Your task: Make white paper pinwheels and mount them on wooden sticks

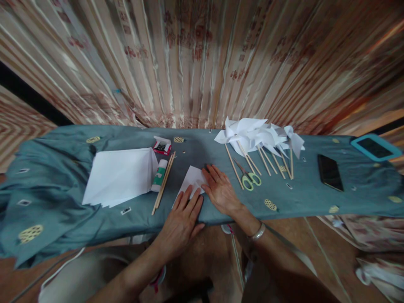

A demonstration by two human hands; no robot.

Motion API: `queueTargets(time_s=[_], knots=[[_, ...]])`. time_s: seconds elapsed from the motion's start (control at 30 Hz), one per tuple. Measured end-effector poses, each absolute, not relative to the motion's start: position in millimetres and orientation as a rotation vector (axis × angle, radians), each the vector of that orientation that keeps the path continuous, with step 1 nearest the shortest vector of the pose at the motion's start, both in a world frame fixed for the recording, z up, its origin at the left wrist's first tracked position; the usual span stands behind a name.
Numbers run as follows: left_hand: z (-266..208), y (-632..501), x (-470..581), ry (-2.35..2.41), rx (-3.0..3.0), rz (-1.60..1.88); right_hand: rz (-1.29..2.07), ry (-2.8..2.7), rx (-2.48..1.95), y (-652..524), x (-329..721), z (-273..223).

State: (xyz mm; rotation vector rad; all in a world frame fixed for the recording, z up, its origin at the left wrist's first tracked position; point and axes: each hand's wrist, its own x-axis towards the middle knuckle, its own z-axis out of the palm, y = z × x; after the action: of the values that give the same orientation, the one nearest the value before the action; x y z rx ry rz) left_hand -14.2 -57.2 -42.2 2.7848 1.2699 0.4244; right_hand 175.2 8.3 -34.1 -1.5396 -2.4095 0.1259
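A small white sheet of paper (192, 178), seemingly folded, lies on the cloth in front of me. My left hand (184, 216) rests on its near part with the fingers stretched out. Across its right edge lies my right hand (221, 189), flat, fingers extended. Both palms face down, and they cover part of the paper. Left of it are several thin wooden sticks (164, 185) and a white and green glue stick (159, 176). To the right lie scissors (251, 180) with green handles, blades pointing away, close to several white paper pinwheels (249, 132) on sticks.
A stack of white paper (121, 174) lies at the left, with a small red and white box (162, 145) of dark pieces behind the glue stick. A black phone (330, 172) and a blue-framed tablet (375, 147) lie right on the cloth-covered table (299, 202). Curtains (189, 63) hang behind.
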Motion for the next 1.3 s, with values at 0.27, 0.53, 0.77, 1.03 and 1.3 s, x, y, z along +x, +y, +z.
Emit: queueTargets(time_s=[0.27, 0.53, 0.77, 1.03, 1.3], knots=[[-39.8, -56.4, -14.0, 1.262, 2.807, 0.366, 0.127, -2.408, -1.568, 9.4, 172.8, -32.6], [-35.8, -54.9, -12.0, 1.264, 2.789, 0.306, 0.098, -2.392, -1.573, 3.7, 170.6, -29.4], [-34.1, -54.7, -13.1, 1.266, 2.809, 0.280, 0.014, -2.331, -1.705, 6.1, 190.8, -27.3], [-34.2, -54.3, -11.7, 1.297, 2.817, 0.292, 0.002, -2.237, -1.653, 13.5, 214.9, -24.8], [-33.7, -49.9, -12.3, 1.287, 2.751, 0.389, 0.567, -2.086, -1.590, 18.7, 224.9, -10.3]])
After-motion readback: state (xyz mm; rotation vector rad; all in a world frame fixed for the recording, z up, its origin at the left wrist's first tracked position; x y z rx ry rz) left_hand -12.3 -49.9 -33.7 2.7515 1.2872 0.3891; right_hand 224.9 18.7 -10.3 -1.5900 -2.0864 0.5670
